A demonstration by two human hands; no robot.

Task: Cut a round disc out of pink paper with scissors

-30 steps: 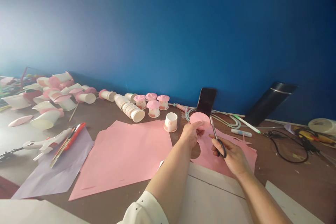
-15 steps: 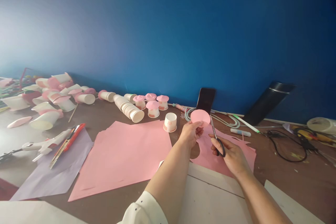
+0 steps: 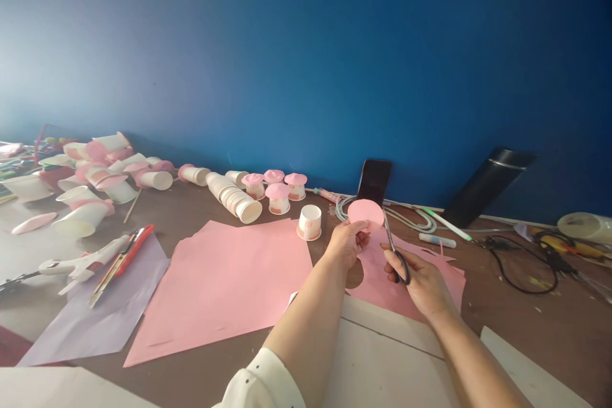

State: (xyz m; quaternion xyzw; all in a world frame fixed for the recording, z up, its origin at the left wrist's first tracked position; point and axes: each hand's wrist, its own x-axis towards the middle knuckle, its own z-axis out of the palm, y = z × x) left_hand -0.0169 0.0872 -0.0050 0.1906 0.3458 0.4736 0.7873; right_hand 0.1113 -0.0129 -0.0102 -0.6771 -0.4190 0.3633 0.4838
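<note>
Pinched between the thumb and fingers of my left hand (image 3: 348, 243) is a pink paper circle (image 3: 364, 211), raised above the table. My right hand (image 3: 418, 279) grips black-handled scissors (image 3: 400, 261), whose blades point up along the circle's right edge. Beneath both hands lies a pink sheet (image 3: 382, 284) with a rounded cut-out at its left side. An upturned paper cup (image 3: 310, 222) stands just left of my left hand. Behind it are several small cups with pink paper tops (image 3: 278, 195).
A large pink sheet (image 3: 229, 287) covers the middle. A red utility knife (image 3: 123, 262) and a glue gun (image 3: 86, 261) rest at left, near piled cups (image 3: 86, 220). A phone (image 3: 374, 181) leans on the wall; a black bottle (image 3: 488, 186), glue stick (image 3: 437, 240) and cables (image 3: 521, 268) are right.
The hands, circle and scissors stay almost in place; the circle shifts very slightly against the blades. The whole view drifts by a few pixels.
</note>
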